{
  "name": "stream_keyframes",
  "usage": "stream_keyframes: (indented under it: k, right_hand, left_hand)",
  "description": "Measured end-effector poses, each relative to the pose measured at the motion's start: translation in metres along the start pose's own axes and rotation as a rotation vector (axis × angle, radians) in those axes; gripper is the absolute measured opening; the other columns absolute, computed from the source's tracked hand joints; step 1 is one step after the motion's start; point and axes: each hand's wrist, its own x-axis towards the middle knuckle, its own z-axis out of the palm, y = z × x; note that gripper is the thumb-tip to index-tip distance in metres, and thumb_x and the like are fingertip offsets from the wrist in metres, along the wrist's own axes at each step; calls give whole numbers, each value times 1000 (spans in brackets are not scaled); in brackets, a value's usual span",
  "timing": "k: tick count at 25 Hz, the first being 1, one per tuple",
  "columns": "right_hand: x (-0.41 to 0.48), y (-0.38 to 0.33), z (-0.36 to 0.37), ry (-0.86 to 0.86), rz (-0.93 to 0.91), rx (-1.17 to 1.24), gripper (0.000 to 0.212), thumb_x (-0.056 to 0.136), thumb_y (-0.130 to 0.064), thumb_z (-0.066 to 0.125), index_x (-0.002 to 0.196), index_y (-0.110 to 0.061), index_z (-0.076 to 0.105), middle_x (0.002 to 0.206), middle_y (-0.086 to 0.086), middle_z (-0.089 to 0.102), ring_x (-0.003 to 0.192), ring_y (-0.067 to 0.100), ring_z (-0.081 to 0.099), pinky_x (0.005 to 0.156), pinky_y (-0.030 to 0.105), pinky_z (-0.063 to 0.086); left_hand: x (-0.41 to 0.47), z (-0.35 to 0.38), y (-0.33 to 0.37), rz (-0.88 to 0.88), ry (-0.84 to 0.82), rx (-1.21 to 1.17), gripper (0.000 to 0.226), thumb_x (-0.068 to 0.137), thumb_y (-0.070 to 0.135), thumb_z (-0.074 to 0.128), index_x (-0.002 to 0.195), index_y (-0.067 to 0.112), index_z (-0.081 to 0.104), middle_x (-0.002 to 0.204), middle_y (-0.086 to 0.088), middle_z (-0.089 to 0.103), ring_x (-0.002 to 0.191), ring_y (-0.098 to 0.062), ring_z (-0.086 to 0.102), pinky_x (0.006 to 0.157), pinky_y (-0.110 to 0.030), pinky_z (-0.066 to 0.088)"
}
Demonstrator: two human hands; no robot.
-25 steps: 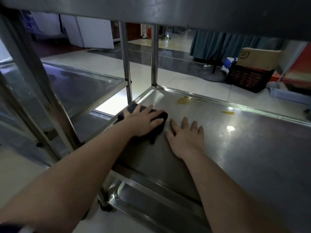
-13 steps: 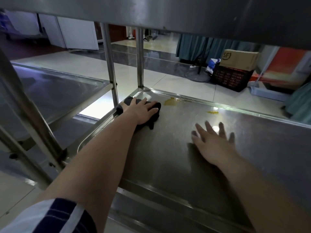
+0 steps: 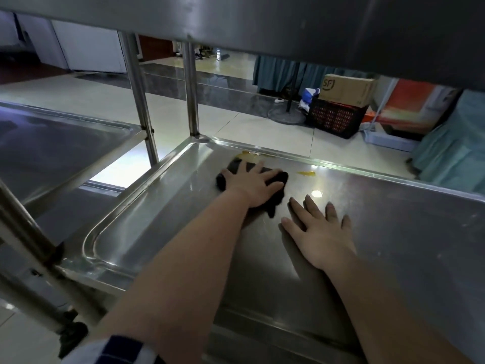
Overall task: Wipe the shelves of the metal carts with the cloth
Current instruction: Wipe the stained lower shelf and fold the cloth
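Observation:
A dark cloth lies on the steel shelf of the metal cart, near its far left part. My left hand presses flat on the cloth, fingers spread over it. Just beyond the cloth a yellow stain runs along the far rim, and a second yellow stain sits to its right. My right hand rests flat and open on the bare shelf, right beside the cloth, holding nothing.
The upper shelf hangs low overhead. Two upright posts stand at the far left corner. A second cart's shelf sits to the left. On the floor beyond are a black crate with a cardboard box.
My left hand slid the cloth to the right along the far side, up to the first yellow stain. My right hand moved back toward the cloth and lies flat.

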Motion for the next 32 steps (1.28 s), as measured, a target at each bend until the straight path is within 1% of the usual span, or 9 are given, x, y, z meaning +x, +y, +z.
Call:
stream_keyframes:
  k: [4,7,10,13,17,20,24,26,32]
  right_hand:
    - [-1,-2,1,6,16,25,69,82,-78,2,148,-56,-4,163,-15,-6,150,29,-9,116,57,-8]
    - [-2,-8,5,31,17,-4,66,86,-76,4,148,-55,-5,163,-14,-5,149,32,-8,114,59,-9]
    - [-1,-5,4,8,17,-7,67,86,-77,6,148,-54,-4,163,-14,-6,149,32,-9,114,58,-10]
    - [3,1,2,-7,11,24,67,86,-77,8,149,-54,-2,163,-15,-5,149,31,-10,114,58,-10]
    - [3,-1,4,2,1,51,67,86,-76,8,148,-53,1,163,-13,-3,149,33,-9,112,60,-12]
    - [0,-6,7,23,6,37,69,84,-76,6,149,-51,2,164,-12,-2,149,35,-8,112,61,-11]
    - [-1,-3,3,15,1,57,66,88,-74,10,150,-50,4,164,-12,-1,149,35,-7,113,62,-8]
    - [0,1,0,-7,-6,71,64,90,-72,12,150,-50,4,164,-12,-2,149,33,-8,115,61,-9]
    - [-5,-4,2,5,-17,49,63,92,-69,11,151,-47,4,164,-10,-3,149,36,-7,114,62,-8]
  left_hand:
    - [-16,-10,-95,-284,86,-32,56,92,74,16,145,58,17,163,11,8,149,-31,2,106,-76,3]
    - [-18,-8,-74,-548,111,-32,59,93,68,13,150,51,17,164,0,5,147,-42,-3,101,-80,-2]
    - [-17,-1,-1,-337,20,-64,58,94,67,14,150,51,13,164,-1,7,146,-45,-6,98,-81,-4]
    - [-40,-2,-15,-75,-5,27,57,91,74,14,146,59,10,164,10,5,149,-31,-3,104,-76,1]
    - [-93,-8,-109,-340,100,-5,54,91,74,19,143,61,19,162,11,14,149,-26,5,105,-74,7]
    - [-105,-14,-95,-504,72,-46,55,93,70,17,146,58,14,164,7,7,149,-34,-4,104,-77,0]
    - [-116,12,-3,-173,15,-6,54,89,75,15,142,64,6,163,13,5,149,-33,-5,102,-76,-3]
    - [-137,14,-16,-62,18,6,56,83,81,14,137,70,3,162,18,5,150,-26,-4,105,-74,-2]
    - [-194,-8,-111,-546,31,-4,52,94,70,18,144,63,5,164,11,2,149,-30,-7,107,-74,1]
